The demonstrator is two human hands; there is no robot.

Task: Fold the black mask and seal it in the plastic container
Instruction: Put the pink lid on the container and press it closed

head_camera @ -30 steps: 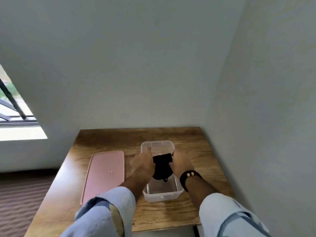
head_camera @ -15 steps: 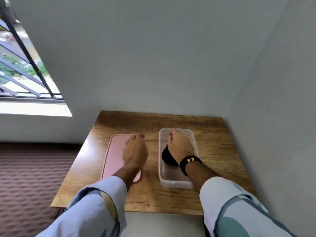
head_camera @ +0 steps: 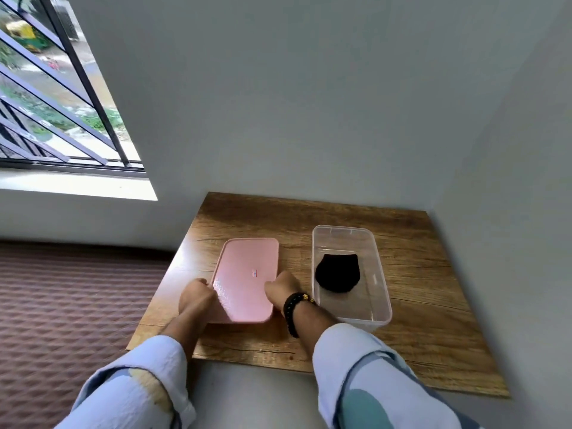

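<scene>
I see the black mask (head_camera: 338,273) folded into a soft, rounded, matte lump on the floor of the clear plastic container (head_camera: 382,292), right of centre in the frame. The container is a rounded-corner rectangle with thin glossy walls, standing open on the wood-grain table (head_camera: 427,274). Just left of it lies the pink lid (head_camera: 247,274), a smooth rounded rectangle with a raised rim and a tiny mark at its middle that I cannot read. My left hand (head_camera: 195,297) is curled around the lid's left edge and my right hand (head_camera: 283,289) grips its right edge; the fingers are tucked out of sight. The lid's near end looks slightly raised, though I cannot be sure. A dark beaded bracelet (head_camera: 294,308) circles the right wrist.
</scene>
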